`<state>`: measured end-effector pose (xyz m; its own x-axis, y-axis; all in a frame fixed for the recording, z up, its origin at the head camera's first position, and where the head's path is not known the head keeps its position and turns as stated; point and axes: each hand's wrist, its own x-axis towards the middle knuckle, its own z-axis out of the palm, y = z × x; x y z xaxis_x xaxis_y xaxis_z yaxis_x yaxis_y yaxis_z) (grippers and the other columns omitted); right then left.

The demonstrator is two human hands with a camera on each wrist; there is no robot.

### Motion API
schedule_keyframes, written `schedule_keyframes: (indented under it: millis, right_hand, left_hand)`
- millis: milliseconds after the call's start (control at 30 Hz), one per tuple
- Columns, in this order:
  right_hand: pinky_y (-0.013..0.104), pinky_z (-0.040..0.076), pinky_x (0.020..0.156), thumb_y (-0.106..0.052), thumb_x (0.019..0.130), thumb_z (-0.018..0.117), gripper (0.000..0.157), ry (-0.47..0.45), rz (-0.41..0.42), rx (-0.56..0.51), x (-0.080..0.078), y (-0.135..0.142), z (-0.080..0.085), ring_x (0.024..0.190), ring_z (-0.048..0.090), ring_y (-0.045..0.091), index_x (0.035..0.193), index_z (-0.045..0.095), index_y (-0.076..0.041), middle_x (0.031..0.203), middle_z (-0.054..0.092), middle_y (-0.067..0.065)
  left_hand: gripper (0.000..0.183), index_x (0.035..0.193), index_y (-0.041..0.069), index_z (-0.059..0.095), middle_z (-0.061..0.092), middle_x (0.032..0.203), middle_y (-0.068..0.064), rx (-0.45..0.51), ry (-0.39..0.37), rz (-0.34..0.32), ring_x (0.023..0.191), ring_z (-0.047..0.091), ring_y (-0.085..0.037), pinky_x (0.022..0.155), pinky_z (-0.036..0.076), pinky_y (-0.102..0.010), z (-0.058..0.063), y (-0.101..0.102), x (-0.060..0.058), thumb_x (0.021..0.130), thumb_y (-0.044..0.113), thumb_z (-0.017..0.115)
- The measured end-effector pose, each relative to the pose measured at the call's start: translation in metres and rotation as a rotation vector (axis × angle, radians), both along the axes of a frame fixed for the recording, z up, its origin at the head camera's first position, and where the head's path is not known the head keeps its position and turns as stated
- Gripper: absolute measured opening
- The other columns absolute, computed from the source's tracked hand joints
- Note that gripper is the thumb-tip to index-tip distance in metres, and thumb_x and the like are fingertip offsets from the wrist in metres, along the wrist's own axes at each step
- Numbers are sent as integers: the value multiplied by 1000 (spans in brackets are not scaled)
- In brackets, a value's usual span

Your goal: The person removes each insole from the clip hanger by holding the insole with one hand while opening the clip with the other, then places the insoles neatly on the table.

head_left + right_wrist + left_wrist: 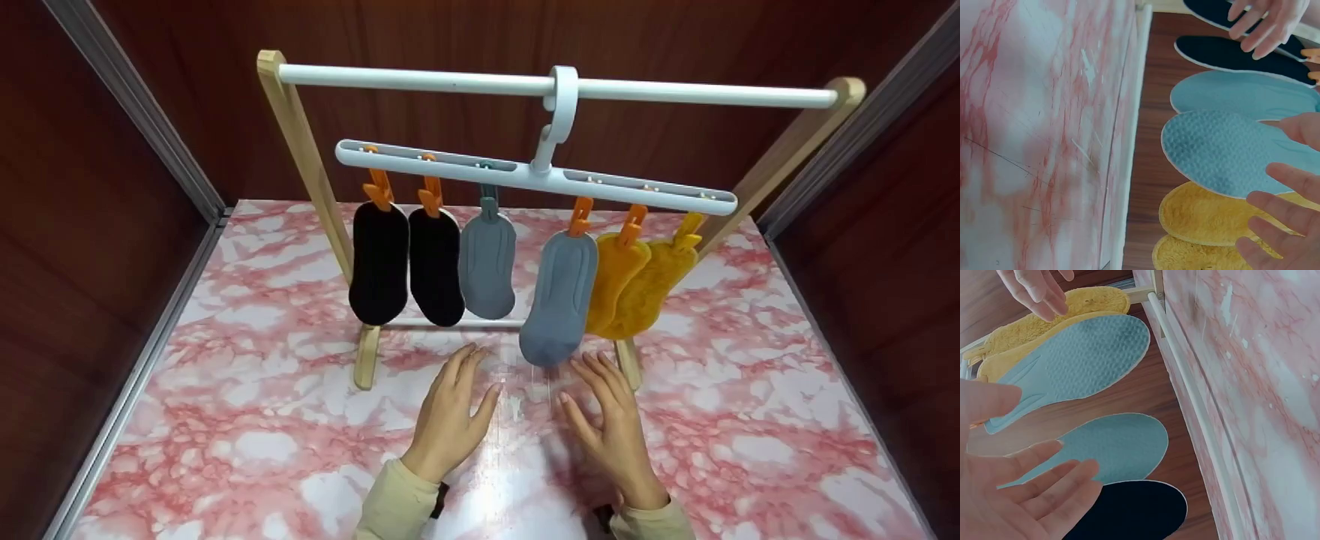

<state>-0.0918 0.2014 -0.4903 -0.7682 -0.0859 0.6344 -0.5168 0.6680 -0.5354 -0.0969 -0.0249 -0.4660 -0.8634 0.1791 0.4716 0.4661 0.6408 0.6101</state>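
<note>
Insoles hang by clips from a white hanger [450,169]. From left to right come a black insole [379,266], another black insole [437,270], a blue-grey insole [489,270], a second blue-grey insole [561,292], and two yellow fuzzy insoles [652,289]. My left hand [450,412] holds nothing; its fingers are relaxed and apart below the first blue-grey insole. My right hand [611,424], also holding nothing, has its fingertips close to the lower end of the second blue-grey insole. Whether they touch it I cannot tell. Both palms face inward.
The hanger hooks over the white rail [420,79] of a rack with wooden legs [307,157]. Orange clips [381,191], a grey clip [489,206] and a yellow clip [688,232] grip the insoles. Beneath is a red-and-white marbled table [262,450]; dark wood panels [82,225] enclose it.
</note>
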Motion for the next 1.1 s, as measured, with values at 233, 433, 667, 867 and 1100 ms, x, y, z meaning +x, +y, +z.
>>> schedule_keyframes:
  millis: [233,433,667,867,1100]
  right_hand:
    - [30,26,115,-1,78,74,44,14,-5,-26,-1,4,0,128,46,29,121,65,-7,125,62,15]
    - [25,27,115,3,78,72,37,46,-6,-68,-2,9,3,128,48,23,114,67,-2,121,63,16]
    - [23,32,111,6,75,74,37,56,-35,-126,-3,15,7,124,52,22,111,68,-2,117,65,17]
    - [15,37,103,12,70,75,40,64,-60,-168,-4,17,9,121,54,25,108,69,-1,115,65,20]
    - [15,35,105,9,74,75,34,50,-74,-177,-5,20,13,117,55,28,106,69,0,115,66,18]
  left_hand:
    - [36,124,4,58,56,126,-11,35,23,10,117,56,-26,97,47,-40,1,3,-1,92,20,63]
    - [31,119,5,61,59,116,-7,79,15,17,111,58,-22,92,50,-37,3,6,-1,92,20,64]
    - [28,116,6,62,62,110,-6,97,17,28,107,60,-20,88,51,-36,4,9,0,91,17,65]
    - [24,112,6,64,63,108,-5,108,19,31,105,61,-20,85,52,-36,5,9,1,90,16,65]
    - [22,110,7,64,63,107,-4,104,12,36,103,61,-19,84,52,-35,5,9,1,91,18,64]
